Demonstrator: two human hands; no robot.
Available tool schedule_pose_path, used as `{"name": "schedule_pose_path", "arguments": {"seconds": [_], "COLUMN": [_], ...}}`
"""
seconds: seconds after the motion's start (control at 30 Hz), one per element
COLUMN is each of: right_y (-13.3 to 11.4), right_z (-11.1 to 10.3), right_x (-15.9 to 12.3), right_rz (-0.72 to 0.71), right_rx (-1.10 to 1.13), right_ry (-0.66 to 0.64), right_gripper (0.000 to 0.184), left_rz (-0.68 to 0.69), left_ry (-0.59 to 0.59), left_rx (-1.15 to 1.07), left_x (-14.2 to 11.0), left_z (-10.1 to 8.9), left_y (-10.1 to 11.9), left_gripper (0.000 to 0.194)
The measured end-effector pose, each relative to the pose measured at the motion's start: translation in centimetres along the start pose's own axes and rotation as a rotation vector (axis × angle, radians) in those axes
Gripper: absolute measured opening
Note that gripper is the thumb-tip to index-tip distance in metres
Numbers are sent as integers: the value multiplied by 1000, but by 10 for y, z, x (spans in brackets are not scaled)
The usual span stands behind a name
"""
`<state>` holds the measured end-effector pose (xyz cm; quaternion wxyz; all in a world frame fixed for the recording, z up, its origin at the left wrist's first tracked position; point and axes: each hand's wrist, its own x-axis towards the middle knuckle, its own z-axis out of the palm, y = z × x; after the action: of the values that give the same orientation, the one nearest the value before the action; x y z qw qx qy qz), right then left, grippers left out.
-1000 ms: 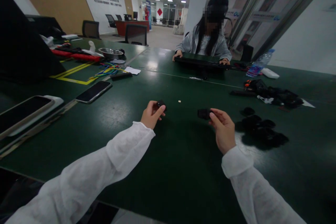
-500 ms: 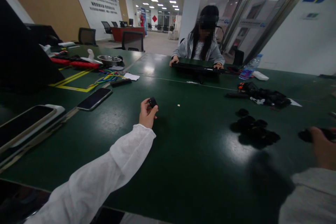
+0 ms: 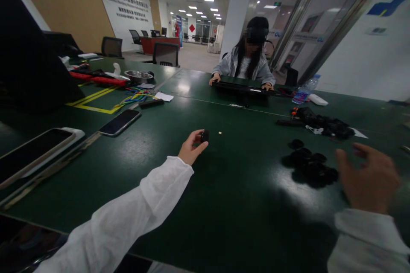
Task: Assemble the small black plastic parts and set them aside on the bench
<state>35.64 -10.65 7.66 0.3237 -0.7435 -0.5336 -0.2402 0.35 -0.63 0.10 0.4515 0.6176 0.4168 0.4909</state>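
Just above the green table, my left hand (image 3: 193, 146) pinches a small black rounded piece (image 3: 204, 136) between thumb and fingers. My right hand (image 3: 368, 175) is somewhat blurred at the right, its thumb and fingers apart with nothing visible between them. Left of it lies a loose pile of small black round parts (image 3: 312, 164), too dark to tell one from another. A tiny pale square (image 3: 220, 132) rests on the table just beyond my left hand.
A co-worker (image 3: 246, 57) across the green table (image 3: 224, 213) holds a wide black object (image 3: 243, 88). Phones (image 3: 121, 122), coloured wires (image 3: 134, 95) and a metal bowl (image 3: 138, 76) lie left. A water bottle (image 3: 306, 89) and a black clutter heap (image 3: 323, 121) are right.
My right hand has come inward from the right edge and the black object it held no longer shows in it. My left hand has shifted right, still pinching its black piece.
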Motion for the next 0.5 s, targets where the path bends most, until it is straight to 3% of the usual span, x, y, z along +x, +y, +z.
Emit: {"name": "schedule_pose_path", "arguments": {"seconds": [0.07,0.13,0.2,0.23,0.3,0.4,0.5], "right_y": [-51,-96,-127,-137,-145,-138,-115], "right_z": [12,26,36,39,41,39,36], "right_x": [-15,-35,-55,-64,-74,-71,-47], "right_rz": [-125,-379,-603,-666,-731,-762,-635], "right_rx": [224,408,459,479,504,500,374], "right_ry": [-103,-353,-551,-587,-615,-598,-462], "right_gripper": [45,53,60,58,51,43,42], "left_rz": [1,-1,34,57,92,72,-6], "left_ry": [-139,-266,-365,-432,-480,-515,-512], "left_rx": [36,53,36,25,23,-7,-105], "left_x": [-6,-14,-22,-26,-32,-34,-29], "left_z": [5,11,19,23,30,35,31], "left_y": [6,12,17,20,22,23,19], "left_gripper": [39,36,34,33,32,28,29]}}
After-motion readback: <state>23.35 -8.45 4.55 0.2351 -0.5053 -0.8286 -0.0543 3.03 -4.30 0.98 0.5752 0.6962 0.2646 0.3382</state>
